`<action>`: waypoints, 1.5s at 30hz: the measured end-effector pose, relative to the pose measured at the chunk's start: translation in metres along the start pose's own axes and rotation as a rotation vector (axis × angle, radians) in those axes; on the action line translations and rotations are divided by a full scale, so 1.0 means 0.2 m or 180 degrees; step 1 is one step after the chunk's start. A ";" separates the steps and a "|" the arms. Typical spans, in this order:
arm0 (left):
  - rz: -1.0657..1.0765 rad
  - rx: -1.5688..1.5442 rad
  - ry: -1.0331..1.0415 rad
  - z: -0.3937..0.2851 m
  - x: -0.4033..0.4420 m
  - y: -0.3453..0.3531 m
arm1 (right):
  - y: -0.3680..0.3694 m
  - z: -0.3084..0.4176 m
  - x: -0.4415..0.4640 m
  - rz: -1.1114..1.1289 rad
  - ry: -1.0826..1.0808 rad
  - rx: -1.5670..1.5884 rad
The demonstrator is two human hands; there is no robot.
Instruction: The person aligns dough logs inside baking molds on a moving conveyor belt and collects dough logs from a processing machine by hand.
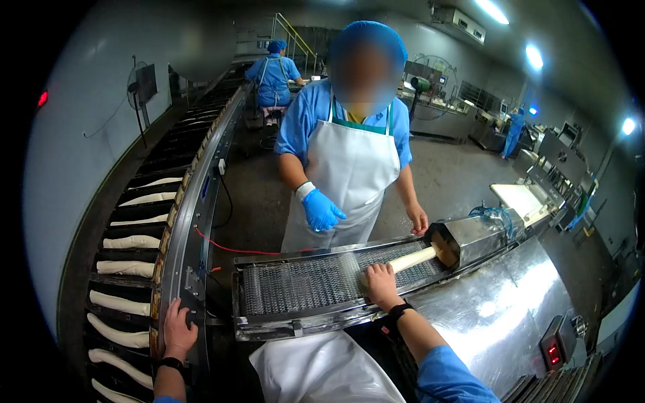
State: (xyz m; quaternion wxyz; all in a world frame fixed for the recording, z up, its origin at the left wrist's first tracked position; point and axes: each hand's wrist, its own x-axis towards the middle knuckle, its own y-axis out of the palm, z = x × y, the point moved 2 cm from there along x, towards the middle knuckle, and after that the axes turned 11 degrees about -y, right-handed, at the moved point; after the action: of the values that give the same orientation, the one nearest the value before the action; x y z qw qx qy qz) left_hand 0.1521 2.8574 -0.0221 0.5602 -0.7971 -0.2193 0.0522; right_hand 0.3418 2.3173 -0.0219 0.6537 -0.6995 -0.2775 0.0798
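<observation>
My left hand (178, 330) rests with its thumb apart on the metal side rail (168, 279) of the long conveyor, holding nothing. Beside it, pale strips of dough (121, 303) lie one to a slot in the dark trays. Over the wire mesh belt (302, 282), my right hand (381, 285) has its fingers closed round the near end of a pale dough roll (413, 259). The roll's far end reaches the mouth of a boxy metal housing (470, 240). My palm hides the roll's near tip.
Across the mesh belt stands a co-worker in a white apron (353, 158), with one blue-gloved hand (321, 210) and one bare hand (417, 219) near the housing. A steel worktop (497, 302) and a red-lit display (553, 350) lie to the right. Other workers are farther back.
</observation>
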 end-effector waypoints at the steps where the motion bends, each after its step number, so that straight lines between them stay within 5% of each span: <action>1: -0.0033 0.0002 0.0033 0.00 0.00 -0.01 | -0.05 0.04 0.02 0.0331 -0.0052 0.0082; 7: 0.0071 0.0016 -0.0141 -0.06 -0.01 -0.07 | -0.03 0.04 -0.03 -0.0040 0.0191 0.0945; 9: 0.0144 0.0050 -0.0240 -0.06 0.00 -0.06 | -0.02 -0.11 -0.20 -0.0983 0.1226 0.3611; 11: 0.0095 0.0120 -0.0171 -0.04 0.01 -0.07 | -0.39 -0.09 -0.44 -0.1525 0.2229 0.4552; 14: 0.0171 0.0135 -0.0317 -0.07 -0.01 -0.09 | -0.40 -0.33 -1.03 -0.2552 0.2504 0.5881; 15: 0.0198 0.0142 -0.0302 -0.06 -0.01 -0.07 | -0.36 -0.42 -1.26 -0.2777 0.1749 0.6034; 17: 0.0143 0.0182 -0.0225 -0.03 0.00 -0.05 | -0.27 -0.62 -1.84 -0.3543 0.3007 0.6734; 18: 0.0173 0.0197 -0.0208 -0.02 0.02 -0.05 | -0.33 -0.60 -2.02 -0.3606 0.2986 0.5850; 19: 0.0143 0.0249 -0.0205 -0.01 0.02 -0.04 | -0.32 -0.66 -2.26 -0.2658 0.3335 0.4222; 20: 0.0113 0.0297 -0.0205 -0.01 0.02 -0.04 | -0.30 -0.73 -2.51 -0.1642 0.3690 0.2598; 21: 0.0137 0.0307 -0.0204 -0.04 0.01 -0.06 | -0.20 -0.87 -2.75 0.0304 0.3808 0.0166; 22: 0.0180 0.0313 -0.0248 -0.07 0.01 -0.10 | -0.25 -0.83 -2.69 0.0327 0.3814 0.0165; 23: 0.0216 0.0311 -0.0298 -0.09 0.01 -0.12 | -0.32 -0.79 -2.63 -0.1514 0.4972 0.0452; 25: 0.0207 0.0281 -0.0197 -0.08 0.03 -0.11 | -0.38 -0.70 -2.38 -0.3517 0.5883 0.0759; 27: 0.0201 0.0270 -0.0109 -0.08 0.02 -0.13 | -0.33 -0.72 -2.20 -0.2416 0.5809 -0.0095; 28: 0.0219 0.0287 -0.0090 -0.12 0.01 -0.15 | -0.30 -0.80 -2.19 -0.1256 0.5881 0.0080; 31: 0.0155 0.0241 -0.0041 -0.10 0.00 -0.14 | -0.22 -0.92 -2.05 -0.1803 0.4414 0.2027; 35: 0.0017 0.0157 0.0020 -0.06 0.00 -0.09 | -0.28 -0.74 -1.61 -0.0299 0.3433 0.0742; 37: 0.0043 0.0126 0.0013 -0.08 0.00 -0.11 | -0.33 -0.63 -1.44 -0.0044 0.3011 0.0902; 40: 0.0056 -0.0068 -0.0043 -0.11 0.02 -0.11 | -0.45 -0.45 -1.26 -0.0085 0.2688 0.1367; 42: 0.0042 -0.0126 -0.0046 -0.09 0.04 -0.09 | -0.37 -0.41 -1.24 -0.0953 0.2072 0.0967; 45: -0.0005 -0.0045 -0.0007 -0.10 0.03 -0.09 | -0.41 -0.39 -1.14 -0.0312 0.3470 0.3977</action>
State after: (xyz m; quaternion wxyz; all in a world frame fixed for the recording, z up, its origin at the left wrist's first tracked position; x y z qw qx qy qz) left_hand 0.1594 2.8473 0.0031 0.5544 -0.8008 -0.2209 0.0511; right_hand 0.1646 2.1364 0.0095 0.9673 -0.1354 0.1434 -0.1595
